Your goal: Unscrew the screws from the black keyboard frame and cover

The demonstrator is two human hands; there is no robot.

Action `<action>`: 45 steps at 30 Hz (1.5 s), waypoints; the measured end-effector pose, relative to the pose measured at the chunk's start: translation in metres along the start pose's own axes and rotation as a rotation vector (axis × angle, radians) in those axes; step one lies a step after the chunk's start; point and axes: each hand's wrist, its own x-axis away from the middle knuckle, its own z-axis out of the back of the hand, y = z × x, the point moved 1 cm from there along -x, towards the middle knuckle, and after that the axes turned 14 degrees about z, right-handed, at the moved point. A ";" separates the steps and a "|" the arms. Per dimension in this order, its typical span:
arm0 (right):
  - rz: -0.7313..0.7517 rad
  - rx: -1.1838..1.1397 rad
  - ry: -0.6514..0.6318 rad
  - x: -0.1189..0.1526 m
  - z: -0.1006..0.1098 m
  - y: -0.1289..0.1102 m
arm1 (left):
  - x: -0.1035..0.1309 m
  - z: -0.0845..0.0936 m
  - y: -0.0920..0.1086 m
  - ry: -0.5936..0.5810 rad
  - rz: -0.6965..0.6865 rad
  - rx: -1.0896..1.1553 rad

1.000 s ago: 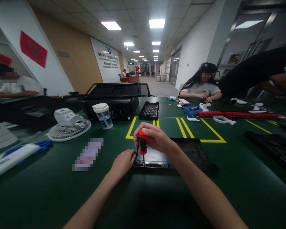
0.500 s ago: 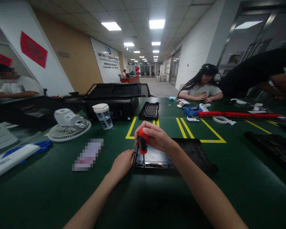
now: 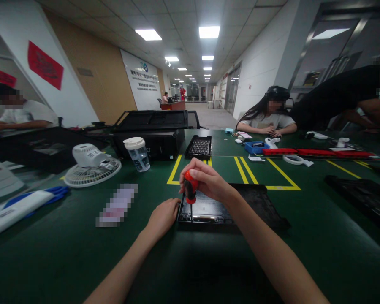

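Observation:
My right hand [image 3: 207, 179] is closed round the handle of a red and black screwdriver [image 3: 191, 185]. The screwdriver stands nearly upright, and its thin shaft points down at the near left corner of a black plastic panel [image 3: 251, 200]. A metallic strip [image 3: 204, 218] runs along the panel's near edge, just right of the tip. Whether the tip sits on a screw is too small to tell. My left hand [image 3: 164, 216] rests on the table with its fingers bent against the panel's left edge, holding it; the fingertips are partly hidden.
To the left are a white fan [image 3: 91, 166], a lidded cup of water [image 3: 137, 155] and a blurred phone-like object [image 3: 118, 205]. A black tray of small parts [image 3: 199, 147] lies beyond the panel. More black panels lie at the right [image 3: 362, 204]. A person [image 3: 269, 114] sits across the table.
My right hand has shifted very slightly at the top of the screwdriver handle. The panel and my left hand stay in place.

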 end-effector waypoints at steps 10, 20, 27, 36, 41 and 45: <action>0.054 0.149 0.006 -0.001 0.004 0.000 | 0.000 -0.001 0.000 -0.010 0.005 0.017; 0.128 0.390 0.057 -0.002 0.008 -0.009 | -0.002 -0.003 -0.003 -0.004 0.037 0.025; 0.177 0.538 0.083 -0.003 0.006 -0.015 | -0.004 -0.005 -0.005 0.013 -0.004 0.034; 0.205 0.658 0.082 -0.002 0.001 -0.016 | -0.003 -0.001 -0.002 0.003 0.007 0.038; 0.158 0.708 0.104 -0.001 -0.003 -0.015 | 0.003 0.006 0.005 -0.027 0.068 0.009; 0.165 0.797 0.110 0.000 -0.005 -0.016 | 0.006 0.010 0.009 -0.027 0.077 -0.006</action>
